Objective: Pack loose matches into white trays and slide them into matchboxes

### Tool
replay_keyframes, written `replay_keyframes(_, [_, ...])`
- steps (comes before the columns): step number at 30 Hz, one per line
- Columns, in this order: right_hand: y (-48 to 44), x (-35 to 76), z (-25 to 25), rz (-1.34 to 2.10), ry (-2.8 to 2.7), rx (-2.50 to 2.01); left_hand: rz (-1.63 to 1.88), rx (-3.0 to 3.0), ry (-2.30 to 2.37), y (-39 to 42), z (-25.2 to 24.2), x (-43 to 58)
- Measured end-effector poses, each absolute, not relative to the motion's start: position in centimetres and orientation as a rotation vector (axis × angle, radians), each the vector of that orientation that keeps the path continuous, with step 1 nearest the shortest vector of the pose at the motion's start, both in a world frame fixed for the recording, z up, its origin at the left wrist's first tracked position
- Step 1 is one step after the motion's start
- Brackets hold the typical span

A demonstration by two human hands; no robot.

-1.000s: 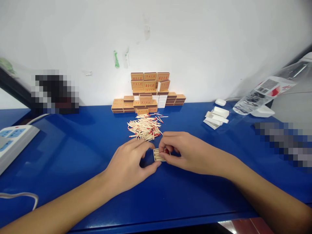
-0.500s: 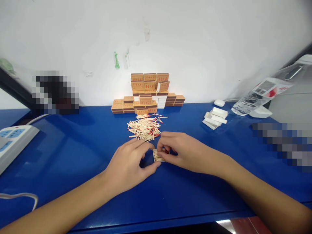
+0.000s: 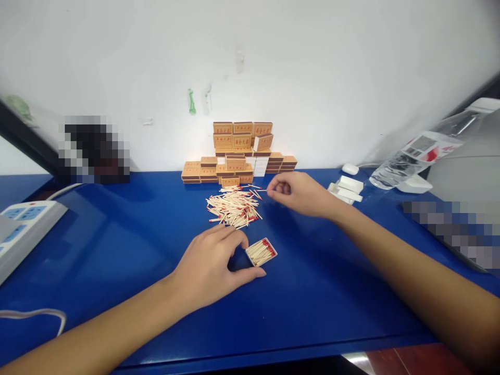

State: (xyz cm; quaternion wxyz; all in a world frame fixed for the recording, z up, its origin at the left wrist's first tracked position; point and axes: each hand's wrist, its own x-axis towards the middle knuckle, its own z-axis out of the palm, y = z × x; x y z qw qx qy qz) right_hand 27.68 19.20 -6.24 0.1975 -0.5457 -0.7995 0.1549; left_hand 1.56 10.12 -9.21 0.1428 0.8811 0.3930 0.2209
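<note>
Matchbox tray [image 3: 261, 252], left fingers [image 3: 253, 272] apart around one end, right fingers [image 3: 278, 196] pinching match [image 3: 262, 190]

Wooden matches [image 3: 233, 207], glossy smooth tabletop [image 3: 308, 297], matt cardboard matchboxes [image 3: 242, 141], plastic bottle [image 3: 397, 165]

I c a match tray [image 3: 267, 261] mid-desk [image 3: 219, 333] w/ matches [image 3: 262, 251] in it, loose match pile [image 3: 234, 207] just behind, matchbox stack [image 3: 242, 141] behind that nr the wall [image 3: 332, 78], pwr strip [image 3: 29, 224] far L, box trays [image 3: 351, 183] on the R w/ a bottle [image 3: 429, 148] further R.
</note>
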Motion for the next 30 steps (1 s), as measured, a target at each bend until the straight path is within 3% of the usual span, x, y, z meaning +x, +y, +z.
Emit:
replay_keyframes(8, [22.6,27.7,-7.4,0.411,-2.349,-1.653,0.615,2.542,0.989,10.0,-9.2,1.4])
replay_keyframes(17, [10.5,26.1,-5.6,0.701,-2.156,-1.755,0.557,2.590,0.708,9.4,-9.2,1.6])
replay_keyframes(30, [6.8,24.0,-6.5,0.460,-2.187,-1.792,0.611,2.655,0.713,9.3,-9.4,1.5])
